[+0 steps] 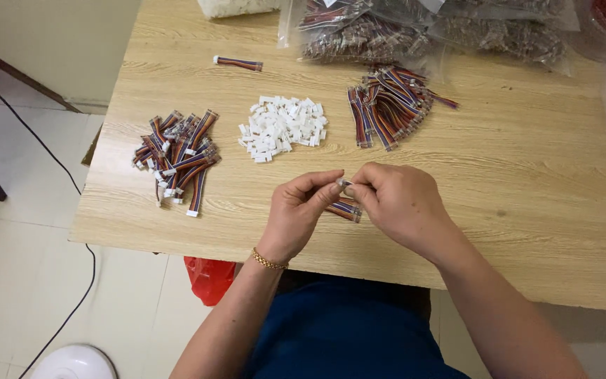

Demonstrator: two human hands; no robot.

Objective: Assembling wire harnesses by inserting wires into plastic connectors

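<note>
My left hand (301, 210) and my right hand (398, 200) meet over the near part of the wooden table (527, 210). Together they pinch a short multicoloured ribbon cable (344, 208), its white end held between the fingertips of both hands. Beyond the hands lies a heap of small white plastic connectors (283, 126). A pile of ribbon cables with white connectors fitted (179, 154) lies to the left. A pile of bare ribbon cables (387, 105) lies at the right of the white heap.
One loose ribbon cable (238, 63) lies far left on the table. Clear plastic bags of more cables (415, 31) line the far edge. A red bag (210, 277) sits on the tiled floor under the table, with a black cord (57, 168) and a white round object (75, 361).
</note>
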